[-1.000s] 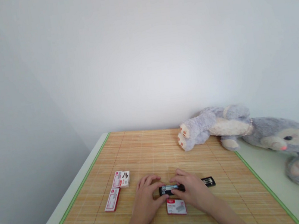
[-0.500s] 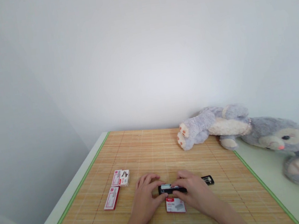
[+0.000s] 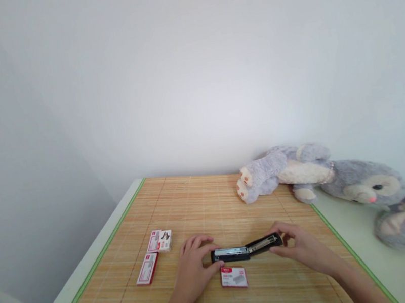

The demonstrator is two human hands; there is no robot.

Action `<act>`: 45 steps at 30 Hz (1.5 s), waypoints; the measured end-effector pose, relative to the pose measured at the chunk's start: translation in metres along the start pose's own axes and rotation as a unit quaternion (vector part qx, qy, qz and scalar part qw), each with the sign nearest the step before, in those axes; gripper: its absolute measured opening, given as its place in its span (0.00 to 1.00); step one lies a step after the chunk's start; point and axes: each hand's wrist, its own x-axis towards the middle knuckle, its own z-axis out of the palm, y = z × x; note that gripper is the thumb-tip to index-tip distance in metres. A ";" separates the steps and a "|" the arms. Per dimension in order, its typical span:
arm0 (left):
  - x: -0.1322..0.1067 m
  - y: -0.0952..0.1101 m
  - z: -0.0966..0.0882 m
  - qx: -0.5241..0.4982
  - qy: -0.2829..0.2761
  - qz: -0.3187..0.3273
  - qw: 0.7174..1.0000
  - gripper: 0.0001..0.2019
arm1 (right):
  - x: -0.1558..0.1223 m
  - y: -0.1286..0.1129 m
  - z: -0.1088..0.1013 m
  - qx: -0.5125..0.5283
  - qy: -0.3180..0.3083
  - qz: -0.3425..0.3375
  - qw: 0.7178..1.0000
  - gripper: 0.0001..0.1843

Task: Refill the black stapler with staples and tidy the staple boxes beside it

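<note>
A black stapler [image 3: 241, 251] lies swung open on the bamboo mat [image 3: 204, 207], its metal staple channel showing. My left hand [image 3: 196, 268] curls round the stapler's left end and holds it down. My right hand [image 3: 302, 246] pinches the right end, the lid part, which is raised a little off the mat. Just in front of the stapler sits a small red and white staple box [image 3: 233, 276].
Two more red and white staple boxes [image 3: 159, 241] [image 3: 147, 269] lie left of my hands. A grey plush rabbit [image 3: 346, 187] sprawls at the back right, half off the mat. White walls stand behind and to the left. The mat has a green edge.
My right hand has slid from the stapler's middle to its right end and taken hold of the lid, tilting it up. The left hand has stayed in place.
</note>
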 end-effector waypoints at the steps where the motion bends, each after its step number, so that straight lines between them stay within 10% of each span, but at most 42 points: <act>1: 0.000 0.001 0.000 -0.001 0.001 0.000 1.000 0.16 | 0.004 -0.007 0.003 0.013 0.006 -0.009 1.000 0.14; 18: -0.001 0.002 -0.002 -0.002 0.006 0.009 1.000 0.17 | 0.062 -0.073 0.078 -0.102 -0.038 -0.138 0.984 0.12; 34: -0.023 0.012 0.005 -0.040 0.034 0.011 0.999 0.22 | 0.041 -0.034 0.088 -0.081 0.040 0.015 0.996 0.15; 41: -0.038 0.069 0.014 -0.050 -0.145 0.139 0.978 0.37 | 0.010 0.008 0.091 0.029 0.115 0.092 0.989 0.24; 45: -0.037 0.071 0.021 -0.033 -0.135 0.087 0.986 0.43 | 0.000 0.018 0.096 0.104 0.120 0.095 0.983 0.27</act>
